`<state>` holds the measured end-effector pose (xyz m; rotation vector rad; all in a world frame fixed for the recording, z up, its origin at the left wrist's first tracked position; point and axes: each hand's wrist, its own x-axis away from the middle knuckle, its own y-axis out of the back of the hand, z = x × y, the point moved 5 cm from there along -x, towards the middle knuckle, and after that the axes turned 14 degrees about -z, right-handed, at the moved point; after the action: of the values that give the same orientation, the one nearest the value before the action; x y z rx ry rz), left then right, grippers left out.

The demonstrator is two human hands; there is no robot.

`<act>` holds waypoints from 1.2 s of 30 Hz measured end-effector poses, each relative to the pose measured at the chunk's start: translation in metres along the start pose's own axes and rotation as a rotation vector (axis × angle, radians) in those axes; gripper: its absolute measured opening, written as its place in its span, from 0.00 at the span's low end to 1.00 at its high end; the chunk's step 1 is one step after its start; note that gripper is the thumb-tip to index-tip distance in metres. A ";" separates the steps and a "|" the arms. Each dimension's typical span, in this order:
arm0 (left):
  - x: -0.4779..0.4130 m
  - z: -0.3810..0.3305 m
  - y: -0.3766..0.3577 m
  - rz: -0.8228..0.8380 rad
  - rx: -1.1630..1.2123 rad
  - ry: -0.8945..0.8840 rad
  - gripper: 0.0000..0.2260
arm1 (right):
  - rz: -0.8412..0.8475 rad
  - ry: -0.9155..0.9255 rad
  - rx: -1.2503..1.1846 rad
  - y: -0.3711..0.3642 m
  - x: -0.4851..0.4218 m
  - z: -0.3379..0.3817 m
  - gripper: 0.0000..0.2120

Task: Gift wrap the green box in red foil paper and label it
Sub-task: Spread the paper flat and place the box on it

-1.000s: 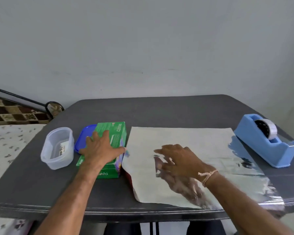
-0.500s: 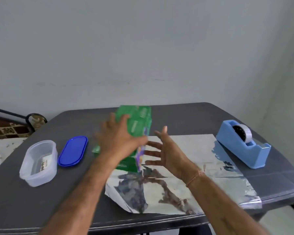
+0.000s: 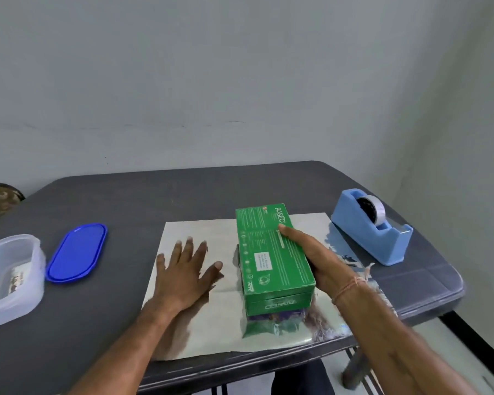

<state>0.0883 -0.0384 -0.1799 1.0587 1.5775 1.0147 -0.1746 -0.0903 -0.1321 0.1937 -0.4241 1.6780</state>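
Observation:
The green box [image 3: 271,252] lies flat on the foil sheet [image 3: 211,323], right of the sheet's middle, long side pointing away from me. The sheet shows its silver, mirror-like side up and reflects the box. My right hand [image 3: 322,263] grips the box from the right, thumb on its top face and fingers down its right side. My left hand [image 3: 183,272] rests flat on the foil to the left of the box, fingers spread, a short gap from it.
A light blue tape dispenser [image 3: 368,232] stands at the right, just past the foil's far corner. A blue lid [image 3: 76,252] and a clear plastic container [image 3: 9,277] holding small labels lie at the left on the dark table [image 3: 154,201]. The foil reaches the table's front edge.
The box was lifted from the left by my left hand, carried over and set down on the foil. My right hand now grips it and my left hand has dropped flat onto the sheet.

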 end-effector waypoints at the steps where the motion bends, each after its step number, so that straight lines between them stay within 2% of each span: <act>1: -0.002 0.004 -0.001 -0.011 -0.008 -0.003 0.54 | 0.004 -0.001 0.004 -0.003 -0.002 0.000 0.23; 7: -0.003 0.036 0.002 -0.038 -0.028 0.045 0.53 | 0.007 -0.015 -0.012 -0.021 -0.015 0.002 0.24; 10: -0.001 0.054 0.005 -0.042 -0.034 0.062 0.47 | 0.027 -0.026 0.006 -0.029 -0.022 0.000 0.25; 13: -0.003 0.069 0.007 -0.050 -0.050 0.063 0.43 | 0.027 -0.050 -0.001 -0.037 -0.025 -0.005 0.23; 18: -0.004 0.079 0.008 -0.054 -0.048 0.070 0.43 | -0.004 -0.047 0.023 -0.049 -0.028 -0.006 0.17; 25: -0.003 0.079 0.009 -0.027 -0.031 0.073 0.41 | -0.076 0.087 0.073 -0.047 -0.029 -0.004 0.14; 26: -0.002 0.077 0.012 -0.037 -0.037 0.069 0.39 | -0.066 0.081 0.065 -0.046 -0.028 -0.005 0.14; 28: -0.003 0.063 0.024 -0.164 -0.033 0.018 0.34 | -0.042 0.055 0.066 -0.044 -0.027 -0.006 0.15; 30: -0.006 0.040 0.036 -0.272 0.135 -0.035 0.33 | -0.028 0.043 0.087 -0.042 -0.027 -0.006 0.16; 31: -0.008 0.026 0.039 -0.225 0.312 -0.017 0.33 | -0.020 0.043 0.101 -0.040 -0.026 -0.007 0.16; 34: -0.011 -0.013 0.038 0.136 0.892 0.108 0.28 | 0.026 0.082 0.164 -0.037 -0.027 -0.006 0.16; 36: -0.012 -0.024 0.035 0.211 1.032 0.137 0.23 | 0.038 0.117 0.174 -0.035 -0.026 -0.005 0.15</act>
<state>0.0724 -0.0433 -0.1389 1.8906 2.1950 0.3415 -0.1359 -0.1087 -0.1403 0.2156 -0.1952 1.7548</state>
